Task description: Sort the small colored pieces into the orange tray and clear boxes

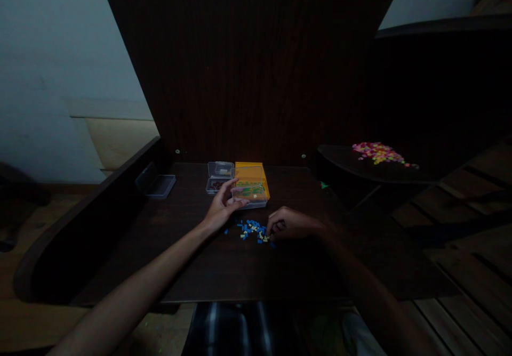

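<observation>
My left hand [222,208] rests on the dark table beside a clear plastic box [251,189] that holds green and yellow pieces; its fingers reach to the box's near left corner and touch it. My right hand [288,223] lies curled on the table, fingertips pinched at the right edge of a small heap of blue and yellow beads [252,230]. What the pinch holds is too small to see. An orange box [253,170] sits under or behind the clear box. Another small clear box [218,176] with dark contents stands to its left.
An open clear case [157,185] lies at the table's [200,260] back left by a raised rim. A side shelf at the right carries a pile of pink and yellow beads [378,152]. A dark wooden panel stands behind the table.
</observation>
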Demonstrator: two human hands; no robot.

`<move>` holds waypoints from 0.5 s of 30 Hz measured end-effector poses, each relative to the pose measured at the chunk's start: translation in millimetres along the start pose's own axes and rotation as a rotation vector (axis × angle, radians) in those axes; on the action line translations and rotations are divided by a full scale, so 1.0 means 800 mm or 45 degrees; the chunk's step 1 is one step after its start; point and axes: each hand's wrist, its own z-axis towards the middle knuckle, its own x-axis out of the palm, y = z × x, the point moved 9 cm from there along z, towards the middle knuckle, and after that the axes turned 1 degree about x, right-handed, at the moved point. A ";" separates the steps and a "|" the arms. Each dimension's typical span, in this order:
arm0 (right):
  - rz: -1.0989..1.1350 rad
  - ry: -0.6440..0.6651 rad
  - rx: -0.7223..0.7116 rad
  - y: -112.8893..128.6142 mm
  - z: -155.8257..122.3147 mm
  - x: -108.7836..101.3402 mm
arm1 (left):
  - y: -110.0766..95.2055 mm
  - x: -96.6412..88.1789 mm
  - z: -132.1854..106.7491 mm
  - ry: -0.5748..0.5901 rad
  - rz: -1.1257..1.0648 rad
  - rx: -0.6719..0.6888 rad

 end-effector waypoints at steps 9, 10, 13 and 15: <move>0.004 -0.025 0.089 -0.005 0.001 0.000 | 0.000 0.000 0.000 0.010 0.003 -0.010; 0.003 -0.031 0.100 -0.005 0.001 -0.001 | 0.000 0.000 0.000 0.008 0.005 -0.012; -0.003 -0.042 0.129 -0.005 -0.001 -0.003 | 0.000 0.000 0.000 0.001 0.001 -0.021; 0.001 -0.039 0.135 -0.004 -0.003 -0.004 | 0.000 0.000 0.000 -0.006 -0.016 -0.025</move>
